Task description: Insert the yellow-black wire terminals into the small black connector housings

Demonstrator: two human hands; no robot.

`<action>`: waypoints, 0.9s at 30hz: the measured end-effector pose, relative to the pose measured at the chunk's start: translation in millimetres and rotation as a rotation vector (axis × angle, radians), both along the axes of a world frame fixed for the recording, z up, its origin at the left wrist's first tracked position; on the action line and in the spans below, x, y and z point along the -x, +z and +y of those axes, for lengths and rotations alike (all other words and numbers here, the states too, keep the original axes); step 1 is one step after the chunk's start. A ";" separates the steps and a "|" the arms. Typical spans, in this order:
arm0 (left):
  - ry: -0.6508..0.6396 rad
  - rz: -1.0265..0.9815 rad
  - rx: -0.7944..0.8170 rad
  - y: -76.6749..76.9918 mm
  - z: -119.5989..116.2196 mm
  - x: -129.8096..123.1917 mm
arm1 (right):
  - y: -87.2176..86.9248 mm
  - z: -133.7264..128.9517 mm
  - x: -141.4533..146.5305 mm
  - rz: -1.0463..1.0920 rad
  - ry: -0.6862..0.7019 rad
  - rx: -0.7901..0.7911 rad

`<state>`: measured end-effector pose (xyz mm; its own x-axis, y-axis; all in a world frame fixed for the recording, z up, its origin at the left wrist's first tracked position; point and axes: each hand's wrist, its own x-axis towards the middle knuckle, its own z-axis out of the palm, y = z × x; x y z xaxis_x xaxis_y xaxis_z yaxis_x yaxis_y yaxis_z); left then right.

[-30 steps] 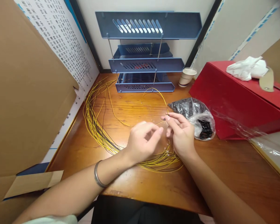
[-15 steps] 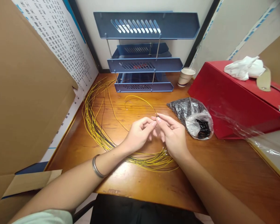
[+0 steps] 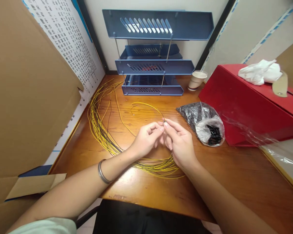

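My left hand (image 3: 146, 138) and my right hand (image 3: 182, 143) meet above the middle of the table, fingertips close together. Between my right thumb and forefinger sits a small dark piece, perhaps a connector (image 3: 165, 121). A yellow wire (image 3: 148, 105) and a thinner dark one rise from it and curve to the left. My left thumb and forefinger are pinched beside that piece; what lies between them is too small to make out. Under my wrists runs a large loose coil of yellow and dark wires (image 3: 151, 167), spreading up the left side.
A clear plastic bag (image 3: 192, 113) of small black parts (image 3: 214, 135) lies right of my hands. Behind stand blue stacked trays (image 3: 152, 91) and a paper cup (image 3: 196, 81). A red box (image 3: 246, 110) is at right, cardboard (image 3: 34, 97) at left.
The view has shifted slightly. My right fingers have moved a little, and more of the small dark piece shows at their tips. Both hands stay pinched in the same place.
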<state>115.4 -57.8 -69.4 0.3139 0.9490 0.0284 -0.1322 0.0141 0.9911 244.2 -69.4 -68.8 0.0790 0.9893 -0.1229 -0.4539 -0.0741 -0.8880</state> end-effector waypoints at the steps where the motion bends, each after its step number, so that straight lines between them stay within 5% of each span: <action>1: 0.008 0.005 0.004 -0.1 -0.2 -0.1 | 0.4 -0.1 -0.1 -0.002 -0.003 0.000; 27: -0.029 0.005 -0.054 -1.1 -1.6 4.8 | 12.5 -2.7 -0.1 0.097 -0.049 0.055</action>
<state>110.6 -59.5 -70.5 0.3412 0.9368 0.0773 -0.1272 -0.0355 0.9912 244.4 -72.1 -56.3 0.1122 0.9761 -0.1864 -0.5416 -0.0972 -0.8350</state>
